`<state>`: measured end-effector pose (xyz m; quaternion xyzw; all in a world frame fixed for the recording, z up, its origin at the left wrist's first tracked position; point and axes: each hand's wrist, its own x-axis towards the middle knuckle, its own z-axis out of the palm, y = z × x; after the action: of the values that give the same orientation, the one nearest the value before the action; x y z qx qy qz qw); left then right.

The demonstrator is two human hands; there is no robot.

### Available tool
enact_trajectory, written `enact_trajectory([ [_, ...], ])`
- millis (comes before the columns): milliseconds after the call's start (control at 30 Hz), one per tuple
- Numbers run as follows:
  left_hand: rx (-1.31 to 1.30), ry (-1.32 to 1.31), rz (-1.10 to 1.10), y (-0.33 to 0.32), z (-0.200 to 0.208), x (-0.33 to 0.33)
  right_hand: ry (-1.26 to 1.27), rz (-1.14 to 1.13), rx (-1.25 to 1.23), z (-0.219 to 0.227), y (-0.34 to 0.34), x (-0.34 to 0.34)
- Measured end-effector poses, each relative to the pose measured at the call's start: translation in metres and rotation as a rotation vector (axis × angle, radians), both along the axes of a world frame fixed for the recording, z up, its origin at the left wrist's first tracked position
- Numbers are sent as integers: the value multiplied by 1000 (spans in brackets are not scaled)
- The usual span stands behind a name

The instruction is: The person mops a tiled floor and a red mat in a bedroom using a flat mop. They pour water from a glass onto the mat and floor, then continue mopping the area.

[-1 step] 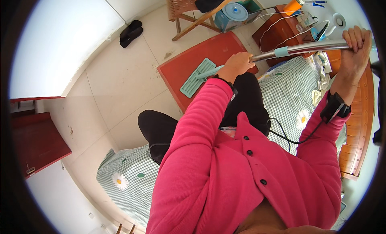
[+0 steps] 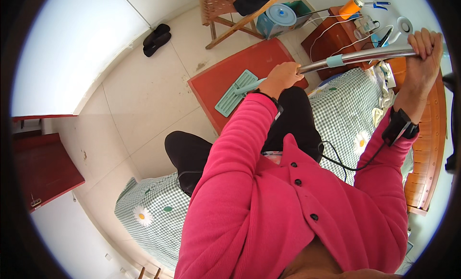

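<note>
A flat mop lies slantwise before me, gripped at two places. My left hand (image 2: 282,79) is closed round the lower part of its steel pole (image 2: 372,55), just above the pale green joint. Near the pole's upper end, at the far right, my right hand (image 2: 425,53) is wrapped round it. A pale green collar (image 2: 334,61) sits on the pole between the hands. The slotted green mop head (image 2: 229,103) appears over a red rectangular surface (image 2: 259,56); whether it touches cannot be told. No cloth shows on it.
I sit on a bed with a checked sheet (image 2: 331,111); its wooden headboard (image 2: 427,159) is at right. Beyond stand a red-brown nightstand (image 2: 326,32) with an orange bottle (image 2: 352,8) and cables, a blue-lidded container (image 2: 281,15) and a wooden chair (image 2: 218,21). Black shoes (image 2: 157,40) lie far left.
</note>
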<state>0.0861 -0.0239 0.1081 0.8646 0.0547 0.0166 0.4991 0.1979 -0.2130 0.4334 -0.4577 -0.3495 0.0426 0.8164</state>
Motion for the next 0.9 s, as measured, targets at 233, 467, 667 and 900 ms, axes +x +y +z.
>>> enact_trajectory([
  [233, -79, -132, 70, 40, -1, -9, 24, 331, -59, 27, 77, 2],
  [467, -244, -8, 231, 89, 0, -50, -133, 76, -56, 22, 172, -41],
  [667, 179, 158, 406, 143, -20, -141, 352, 300, 87, -73, 148, -53],
  [900, 441, -32, 355, 100, 5, -103, 206, 215, 146, -81, 16, -30],
])
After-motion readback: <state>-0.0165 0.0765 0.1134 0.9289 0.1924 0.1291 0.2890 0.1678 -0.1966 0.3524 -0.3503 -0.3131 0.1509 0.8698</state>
